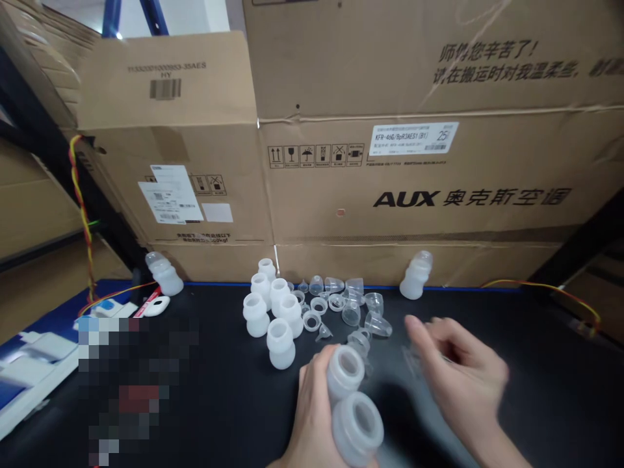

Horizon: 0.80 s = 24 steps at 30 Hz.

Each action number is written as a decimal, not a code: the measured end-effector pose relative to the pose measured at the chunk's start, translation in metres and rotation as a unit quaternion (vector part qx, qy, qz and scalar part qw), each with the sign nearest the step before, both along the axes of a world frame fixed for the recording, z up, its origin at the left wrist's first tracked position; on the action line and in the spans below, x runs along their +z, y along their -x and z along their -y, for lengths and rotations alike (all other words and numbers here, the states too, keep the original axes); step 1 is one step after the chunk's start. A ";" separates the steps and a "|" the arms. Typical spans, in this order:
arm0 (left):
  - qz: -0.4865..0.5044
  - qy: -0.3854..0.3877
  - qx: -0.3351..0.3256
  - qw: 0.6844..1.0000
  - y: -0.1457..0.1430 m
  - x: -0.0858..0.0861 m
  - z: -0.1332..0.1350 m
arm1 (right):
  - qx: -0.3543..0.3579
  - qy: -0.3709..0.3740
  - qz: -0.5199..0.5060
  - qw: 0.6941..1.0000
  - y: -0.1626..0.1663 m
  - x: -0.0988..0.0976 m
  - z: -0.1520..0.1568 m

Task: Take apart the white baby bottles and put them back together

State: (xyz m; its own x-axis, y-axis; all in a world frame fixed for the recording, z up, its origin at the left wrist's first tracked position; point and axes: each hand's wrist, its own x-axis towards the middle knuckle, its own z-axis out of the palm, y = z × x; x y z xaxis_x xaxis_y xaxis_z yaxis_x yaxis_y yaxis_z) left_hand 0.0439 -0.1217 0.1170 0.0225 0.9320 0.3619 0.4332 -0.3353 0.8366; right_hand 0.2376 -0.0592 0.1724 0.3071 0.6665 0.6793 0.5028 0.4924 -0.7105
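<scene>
My left hand [314, 413] is wrapped round two milky-white small bottles [358, 432], their round open mouths facing up toward me. To the right, my right hand [461, 374] hangs over the black table with curled fingers. A blurred clear piece [412, 361] shows beside its fingers; whether they grip it is hard to make out. Beyond my left hand stand several white open bottles [281, 344] with pinched waists. Next to them lie several clear dome caps [377, 324], translucent rings [312, 321] and a small clear nipple [323, 333].
Two capped bottles stand at the back, a left one [166, 274] and a right one [416, 276]. Cardboard boxes [316, 221] wall off the far edge. At left are a white power strip [43, 383] and a white-handled tool [156, 305]. Wires run along both sides.
</scene>
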 end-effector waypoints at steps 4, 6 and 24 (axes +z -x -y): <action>0.005 0.000 -0.034 0.999 0.013 -0.020 -0.007 | 0.076 0.069 0.175 0.979 -0.002 -0.030 -0.028; 0.004 -0.006 -0.049 0.999 0.018 -0.027 -0.012 | 0.084 0.110 0.212 0.967 -0.001 -0.045 -0.037; -0.068 -0.090 -0.073 0.991 0.021 -0.005 -0.023 | 0.328 0.124 0.151 0.924 0.011 -0.032 -0.007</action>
